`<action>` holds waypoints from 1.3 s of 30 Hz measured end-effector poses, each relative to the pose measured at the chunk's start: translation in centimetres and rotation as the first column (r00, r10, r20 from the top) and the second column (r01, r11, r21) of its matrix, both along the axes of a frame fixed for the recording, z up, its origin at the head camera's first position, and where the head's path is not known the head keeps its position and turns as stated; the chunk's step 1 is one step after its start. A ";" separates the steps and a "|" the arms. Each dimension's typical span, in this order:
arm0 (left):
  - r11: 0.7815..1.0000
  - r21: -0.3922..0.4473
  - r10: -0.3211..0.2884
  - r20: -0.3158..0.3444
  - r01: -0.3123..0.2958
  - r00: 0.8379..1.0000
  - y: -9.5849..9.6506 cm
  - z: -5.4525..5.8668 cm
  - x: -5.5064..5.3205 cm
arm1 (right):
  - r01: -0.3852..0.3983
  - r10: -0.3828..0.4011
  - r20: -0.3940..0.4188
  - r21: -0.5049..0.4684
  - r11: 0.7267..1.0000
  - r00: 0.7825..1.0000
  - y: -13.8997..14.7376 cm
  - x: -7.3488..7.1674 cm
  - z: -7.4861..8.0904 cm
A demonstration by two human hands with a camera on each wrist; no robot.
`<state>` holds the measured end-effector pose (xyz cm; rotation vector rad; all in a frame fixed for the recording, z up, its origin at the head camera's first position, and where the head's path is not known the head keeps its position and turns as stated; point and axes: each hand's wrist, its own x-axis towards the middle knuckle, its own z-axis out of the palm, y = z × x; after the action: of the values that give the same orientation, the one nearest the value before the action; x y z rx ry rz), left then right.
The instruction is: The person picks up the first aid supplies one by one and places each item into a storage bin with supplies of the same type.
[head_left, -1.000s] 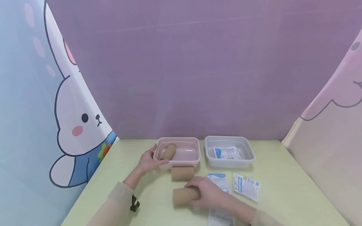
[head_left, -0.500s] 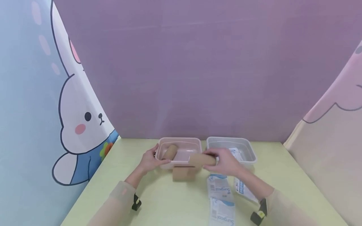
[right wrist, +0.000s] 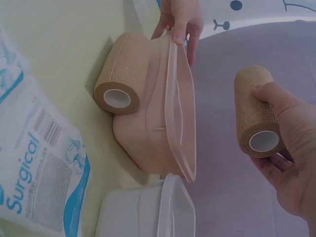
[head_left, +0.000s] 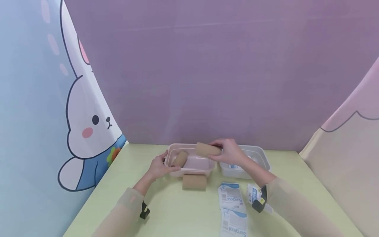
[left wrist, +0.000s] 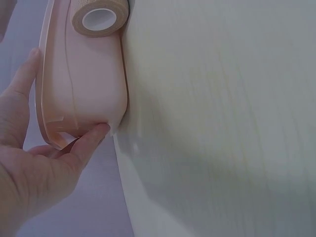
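Observation:
In the head view my right hand point(head_left: 232, 153) holds a tan cohesive bandage roll point(head_left: 207, 149) above the right part of the pink plastic bin point(head_left: 193, 171). The right wrist view shows the white core of this held roll point(right wrist: 256, 111), with thumb and fingers around it. My left hand point(head_left: 159, 167) grips the bin's left end, thumb on the front side and fingers at the rim. A second bandage roll point(head_left: 180, 159) lies inside the bin at the left. Against the bin's front wall, a third roll point(head_left: 194, 182) lies on the table.
A white bin point(head_left: 248, 172) with packets in it stands right of the pink one, partly behind my right hand. Two "Surgical" packets point(head_left: 232, 197) lie on the table before it. Another packet point(head_left: 254, 194) is partly covered by my right wrist. A purple backdrop point(head_left: 189, 72) rises behind.
My right hand has lifted the bandage roll off the table and carried it forward over the pink bin. The left hand stays on the bin's left end.

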<state>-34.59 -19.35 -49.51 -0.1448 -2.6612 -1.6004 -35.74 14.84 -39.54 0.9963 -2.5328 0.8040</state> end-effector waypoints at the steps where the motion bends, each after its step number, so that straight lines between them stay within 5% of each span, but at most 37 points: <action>1: 1.000 -0.005 0.003 -0.002 -0.003 1.000 0.0 0.0 0.0 | 0.001 -0.001 0.007 0.010 1.000 1.000 -0.3 -0.2 -0.1; 9: 1.000 0.005 0.002 0.011 -0.002 1.000 0.1 0.4 0.4 | -0.010 0.009 0.011 0.113 0.994 1.000 -1.9 -2.1 -0.9; 19: 1.000 0.007 0.011 0.012 -0.011 1.000 0.1 0.4 0.1 | -0.034 0.001 0.134 0.239 0.970 0.991 -4.2 -3.4 -2.0; 39: 1.000 0.018 0.017 0.015 -0.017 1.000 0.1 0.1 0.0 | -0.134 0.111 0.080 0.427 0.894 0.991 -6.5 -4.8 -4.4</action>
<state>-34.62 -19.25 -49.42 -0.1098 -2.6509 -1.6264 -40.49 8.35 -43.89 1.2929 -2.7838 0.2965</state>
